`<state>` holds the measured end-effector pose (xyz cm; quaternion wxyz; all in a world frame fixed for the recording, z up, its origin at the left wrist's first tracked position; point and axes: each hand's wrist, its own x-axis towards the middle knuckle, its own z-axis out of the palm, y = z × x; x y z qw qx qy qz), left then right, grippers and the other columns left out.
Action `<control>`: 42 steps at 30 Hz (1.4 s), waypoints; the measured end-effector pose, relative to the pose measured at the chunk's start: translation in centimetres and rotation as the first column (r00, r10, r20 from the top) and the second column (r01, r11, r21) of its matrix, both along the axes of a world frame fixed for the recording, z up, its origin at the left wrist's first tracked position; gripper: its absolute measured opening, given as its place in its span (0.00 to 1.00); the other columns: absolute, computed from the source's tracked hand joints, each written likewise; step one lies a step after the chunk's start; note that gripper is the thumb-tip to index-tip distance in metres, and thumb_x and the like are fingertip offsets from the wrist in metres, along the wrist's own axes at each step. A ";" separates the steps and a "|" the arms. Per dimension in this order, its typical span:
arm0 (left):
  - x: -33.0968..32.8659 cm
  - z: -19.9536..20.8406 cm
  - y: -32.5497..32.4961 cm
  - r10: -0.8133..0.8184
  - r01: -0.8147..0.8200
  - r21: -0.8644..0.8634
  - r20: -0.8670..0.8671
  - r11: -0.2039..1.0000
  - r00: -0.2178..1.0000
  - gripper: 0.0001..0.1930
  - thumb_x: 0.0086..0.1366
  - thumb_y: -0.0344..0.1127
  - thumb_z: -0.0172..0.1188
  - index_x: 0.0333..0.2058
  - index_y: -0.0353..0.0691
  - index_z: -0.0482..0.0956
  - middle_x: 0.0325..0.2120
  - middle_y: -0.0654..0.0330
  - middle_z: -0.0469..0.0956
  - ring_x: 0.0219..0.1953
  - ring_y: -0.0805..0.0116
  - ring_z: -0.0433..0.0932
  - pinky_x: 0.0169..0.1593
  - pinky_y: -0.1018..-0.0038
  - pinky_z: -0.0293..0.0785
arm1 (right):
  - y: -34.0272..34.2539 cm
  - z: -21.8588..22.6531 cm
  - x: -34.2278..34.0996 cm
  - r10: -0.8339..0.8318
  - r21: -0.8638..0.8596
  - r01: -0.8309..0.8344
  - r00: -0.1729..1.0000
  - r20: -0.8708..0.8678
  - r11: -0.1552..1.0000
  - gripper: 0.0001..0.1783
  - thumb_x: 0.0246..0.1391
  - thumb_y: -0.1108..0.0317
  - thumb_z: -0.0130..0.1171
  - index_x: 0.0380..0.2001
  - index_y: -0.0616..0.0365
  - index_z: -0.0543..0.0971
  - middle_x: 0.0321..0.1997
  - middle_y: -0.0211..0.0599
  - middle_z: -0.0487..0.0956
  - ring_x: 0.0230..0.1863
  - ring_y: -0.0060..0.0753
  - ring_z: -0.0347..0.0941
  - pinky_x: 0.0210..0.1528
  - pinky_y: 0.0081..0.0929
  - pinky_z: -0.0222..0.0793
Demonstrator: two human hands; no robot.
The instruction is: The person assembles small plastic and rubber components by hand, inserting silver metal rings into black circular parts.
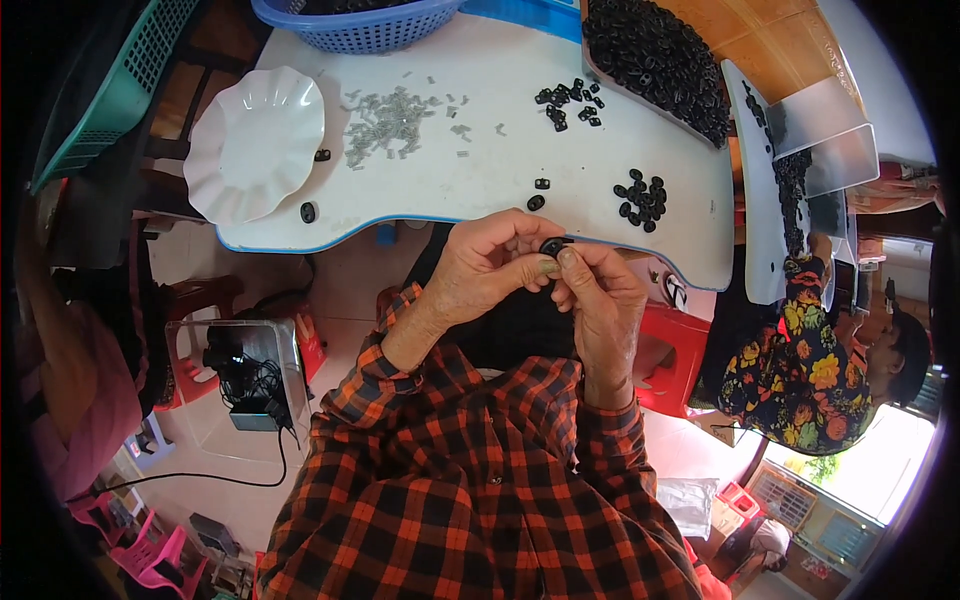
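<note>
Between the fingertips of both hands is a small black plastic part (552,246), held just off the near edge of the white table (450,190). My left hand (478,268) pinches it from the left, thumb against fingers. From the right, the thumb and fingers of my right hand (606,298) close on it too, hiding much of its shape. Just beyond the hands lie a black oval piece (536,202) and a small black rectangular piece (542,184). To their right is a group of black oval pieces (640,202); farther back sit several black rectangular pieces (570,104).
Small clear pieces (392,122) are scattered mid-table. A white scalloped plate (258,145) overhangs the left edge, a black oval piece (308,212) beside it. At the back are a blue basket (365,28) and a heap of black parts (655,65). A co-worker's flowered sleeve (805,300) is at right.
</note>
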<state>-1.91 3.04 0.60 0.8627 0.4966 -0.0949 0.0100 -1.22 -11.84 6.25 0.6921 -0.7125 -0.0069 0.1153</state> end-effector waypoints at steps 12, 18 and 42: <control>-0.1 -0.1 0.4 -0.001 -0.013 -0.127 -0.108 0.992 0.994 0.14 0.61 0.25 0.58 0.45 0.30 0.72 0.32 0.60 0.77 0.29 0.78 0.77 0.30 0.82 0.78 | 0.0 0.1 -0.5 -0.036 -0.031 0.036 0.999 -0.008 0.999 0.07 0.57 0.70 0.56 0.33 0.63 0.78 0.25 0.30 0.78 0.22 0.14 0.69 0.24 0.11 0.63; 0.0 -0.4 0.1 -0.008 -0.001 -0.094 -0.088 0.996 0.996 0.13 0.62 0.24 0.56 0.45 0.30 0.71 0.32 0.60 0.77 0.29 0.78 0.77 0.30 0.82 0.78 | 0.1 0.1 -0.5 -0.059 0.029 0.060 0.998 -0.016 0.998 0.08 0.57 0.70 0.55 0.36 0.64 0.79 0.27 0.32 0.79 0.23 0.16 0.71 0.24 0.12 0.66; 0.4 -1.2 0.1 -0.113 0.081 -0.231 -0.128 0.970 0.985 0.14 0.61 0.24 0.56 0.46 0.28 0.71 0.34 0.57 0.77 0.30 0.74 0.78 0.31 0.79 0.79 | -0.6 -0.5 0.0 -0.092 0.109 0.095 0.995 -0.031 0.990 0.11 0.50 0.78 0.60 0.39 0.65 0.77 0.30 0.33 0.78 0.27 0.17 0.72 0.29 0.13 0.66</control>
